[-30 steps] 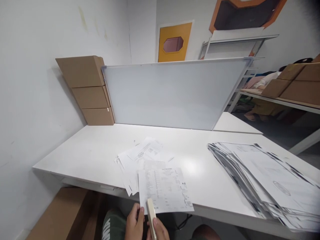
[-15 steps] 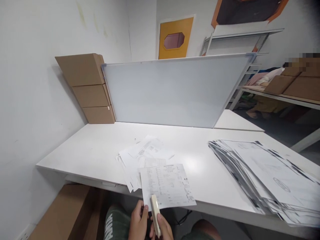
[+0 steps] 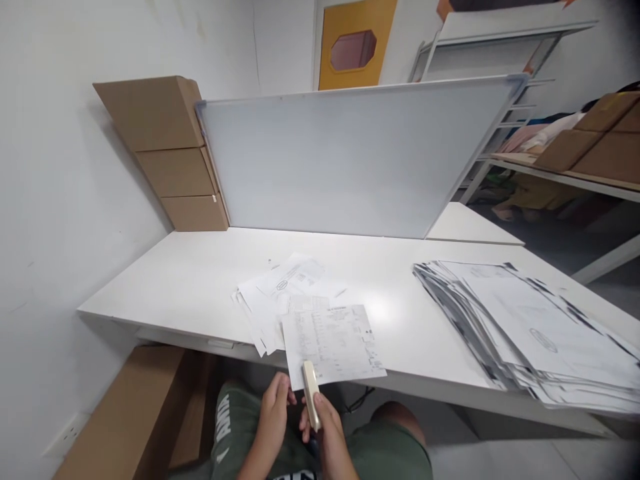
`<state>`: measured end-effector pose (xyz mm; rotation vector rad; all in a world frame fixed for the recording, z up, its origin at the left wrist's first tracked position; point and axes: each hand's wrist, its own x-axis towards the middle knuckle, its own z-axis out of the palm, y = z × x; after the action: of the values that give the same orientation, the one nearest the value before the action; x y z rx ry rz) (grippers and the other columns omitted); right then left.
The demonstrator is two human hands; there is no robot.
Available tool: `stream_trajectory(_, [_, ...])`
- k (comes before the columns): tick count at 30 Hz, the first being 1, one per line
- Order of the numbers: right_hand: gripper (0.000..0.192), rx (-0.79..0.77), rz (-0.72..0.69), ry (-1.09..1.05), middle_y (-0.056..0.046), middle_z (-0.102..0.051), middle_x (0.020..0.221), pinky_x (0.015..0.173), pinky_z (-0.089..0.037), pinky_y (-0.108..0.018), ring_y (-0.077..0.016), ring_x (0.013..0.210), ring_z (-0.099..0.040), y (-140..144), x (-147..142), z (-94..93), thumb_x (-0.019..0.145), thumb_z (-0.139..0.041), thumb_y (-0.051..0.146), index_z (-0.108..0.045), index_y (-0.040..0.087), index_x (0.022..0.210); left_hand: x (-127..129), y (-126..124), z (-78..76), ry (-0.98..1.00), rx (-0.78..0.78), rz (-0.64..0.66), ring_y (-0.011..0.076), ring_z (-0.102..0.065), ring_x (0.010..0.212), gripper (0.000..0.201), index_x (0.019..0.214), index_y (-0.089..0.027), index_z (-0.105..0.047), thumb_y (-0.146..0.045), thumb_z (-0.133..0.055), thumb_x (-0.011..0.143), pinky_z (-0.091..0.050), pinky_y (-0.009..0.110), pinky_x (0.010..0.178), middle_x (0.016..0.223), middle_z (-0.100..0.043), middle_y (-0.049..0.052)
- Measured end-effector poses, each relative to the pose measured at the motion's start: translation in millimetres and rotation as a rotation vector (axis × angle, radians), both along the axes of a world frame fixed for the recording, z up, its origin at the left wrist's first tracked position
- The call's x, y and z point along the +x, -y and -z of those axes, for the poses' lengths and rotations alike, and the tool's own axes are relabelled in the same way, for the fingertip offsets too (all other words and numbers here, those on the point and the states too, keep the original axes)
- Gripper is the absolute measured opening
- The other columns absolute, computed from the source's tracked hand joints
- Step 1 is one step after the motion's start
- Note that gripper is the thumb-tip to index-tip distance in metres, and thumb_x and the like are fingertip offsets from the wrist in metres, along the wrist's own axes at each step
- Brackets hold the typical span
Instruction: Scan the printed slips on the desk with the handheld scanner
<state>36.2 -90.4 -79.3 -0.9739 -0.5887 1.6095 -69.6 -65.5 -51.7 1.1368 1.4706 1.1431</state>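
My right hand (image 3: 326, 420) is closed around a slim cream-coloured stapler (image 3: 311, 392), thumb on its upper side. The stapler's front end lies over the lower edge of a printed sheet (image 3: 335, 347), which overhangs the table's front edge. Just left of the stapler, my left hand (image 3: 274, 402) has curled fingers near the sheet's lower left corner. Its thumb is off the paper, and what the fingers hold, if anything, is hidden. Behind the sheet, loose papers (image 3: 265, 300) lie overlapping on the white table (image 3: 195, 280).
A tall, uneven stack of papers (image 3: 520, 320) sits on the table's right side. A whiteboard (image 3: 340, 160) stands along the back, beside stacked cardboard boxes (image 3: 175, 173). Another cardboard box (image 3: 125, 407) is on the lower left, below the tabletop.
My left thumb has come off the sheet's lower left corner. The stapler stays in my right hand over the sheet's edge. The view has tilted downward.
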Motion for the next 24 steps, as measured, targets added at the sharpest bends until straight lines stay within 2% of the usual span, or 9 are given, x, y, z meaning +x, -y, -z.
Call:
stream_trajectory(10, [0.055, -0.018, 0.016, 0.036, -0.002, -0.059, 0.053, 0.044, -0.031, -0.022, -0.0107, 0.042, -0.045, 5.5, 2.9, -6.4, 0.077, -0.056, 0.069, -0.064, 0.014, 0.081, -2.4, 3.7, 8.7, 0.012, -0.016, -0.101, 0.0159, -0.045, 0.055, 0.052, 0.056, -0.022, -0.043, -0.070, -0.049, 0.075, -0.036, 0.027, 0.058, 0.053, -0.044, -0.003])
stream_trajectory(14, [0.055, -0.017, 0.009, 0.043, -0.002, -0.060, 0.053, 0.044, -0.031, -0.023, -0.0110, 0.042, -0.045, 5.7, 3.5, -7.1, 0.076, -0.056, 0.069, -0.064, 0.014, 0.081, -12.7, 2.4, 14.9, -0.050, -0.007, -0.231, 0.0145, -0.042, 0.053, 0.047, 0.054, -0.023, -0.037, -0.060, -0.048, 0.081, -0.035, 0.026, 0.055, 0.051, -0.039, -0.004])
stream_trajectory(16, [0.055, -0.008, 0.006, 0.047, -0.002, -0.060, 0.053, 0.044, -0.030, -0.023, -0.0109, 0.042, -0.045, 6.6, 4.1, -7.7, 0.077, -0.056, 0.068, -0.064, 0.014, 0.081, -27.3, -0.8, 26.6, -0.177, 0.017, -0.291, 0.0156, -0.045, 0.053, 0.042, 0.056, -0.024, -0.037, -0.056, -0.048, 0.081, -0.037, 0.027, 0.056, 0.052, -0.041, -0.004])
stream_trajectory(17, [0.055, -0.003, 0.006, 0.047, -0.002, -0.060, 0.054, 0.045, -0.030, -0.023, -0.0109, 0.042, -0.045, 7.1, 4.5, -8.1, 0.078, -0.056, 0.068, -0.064, 0.014, 0.082, -36.6, -2.1, 35.2, -0.279, 0.027, -0.298, 0.0175, -0.049, 0.057, 0.038, 0.059, -0.023, -0.041, -0.053, -0.049, 0.080, -0.041, 0.028, 0.059, 0.056, -0.047, -0.002])
stream_trajectory(19, [0.053, 0.017, 0.012, 0.050, -0.002, -0.059, 0.055, 0.046, -0.030, -0.023, -0.0108, 0.042, -0.045, 7.8, 5.3, -9.4, 0.080, -0.054, 0.066, -0.064, 0.014, 0.082, -56.7, -2.8, 57.0, -0.551, 0.007, -0.255, 0.0254, -0.061, 0.081, 0.027, 0.077, -0.019, -0.056, -0.046, -0.048, 0.079, -0.047, 0.035, 0.076, 0.079, -0.064, 0.007])
stream_trajectory(20, [0.052, 0.031, 0.014, 0.052, -0.002, -0.059, 0.055, 0.047, -0.030, -0.023, -0.0107, 0.043, -0.045, 7.8, 5.7, -10.4, 0.082, -0.053, 0.065, -0.064, 0.014, 0.082, -66.4, -2.1, 69.1, -0.716, -0.046, -0.194, 0.0305, -0.060, 0.100, 0.032, 0.093, -0.015, -0.060, -0.041, -0.049, 0.079, -0.045, 0.040, 0.089, 0.098, -0.067, 0.014])
stream_trajectory(22, [0.050, 0.061, 0.020, 0.053, -0.002, -0.059, 0.056, 0.048, -0.030, -0.023, -0.0108, 0.044, -0.046, 6.8, 6.9, -13.1, 0.085, -0.051, 0.062, -0.064, 0.014, 0.083, -83.3, 0.1, 92.5, -0.990, -0.299, -0.097, 0.0376, -0.044, 0.128, 0.051, 0.120, -0.005, -0.055, -0.034, -0.047, 0.079, -0.034, 0.050, 0.105, 0.131, -0.055, 0.023])
stream_trajectory(23, [0.049, 0.072, 0.023, 0.054, -0.001, -0.059, 0.056, 0.048, -0.031, -0.024, -0.0110, 0.044, -0.046, 5.9, 7.8, -15.0, 0.085, -0.051, 0.062, -0.064, 0.014, 0.083, -90.2, 0.8, 102.5, -1.049, -0.463, -0.071, 0.0398, -0.036, 0.134, 0.058, 0.128, -0.002, -0.050, -0.032, -0.046, 0.079, -0.031, 0.054, 0.107, 0.141, -0.046, 0.024])
stream_trajectory(24, [0.049, 0.081, 0.026, 0.054, -0.001, -0.059, 0.056, 0.048, -0.031, -0.024, -0.0113, 0.044, -0.045, 4.7, 8.8, -17.2, 0.085, -0.051, 0.062, -0.064, 0.014, 0.083, -96.2, 0.8, 110.8, -1.066, -0.544, -0.062, 0.0423, -0.032, 0.136, 0.060, 0.131, 0.001, -0.047, -0.031, -0.044, 0.080, -0.032, 0.058, 0.105, 0.144, -0.041, 0.026])
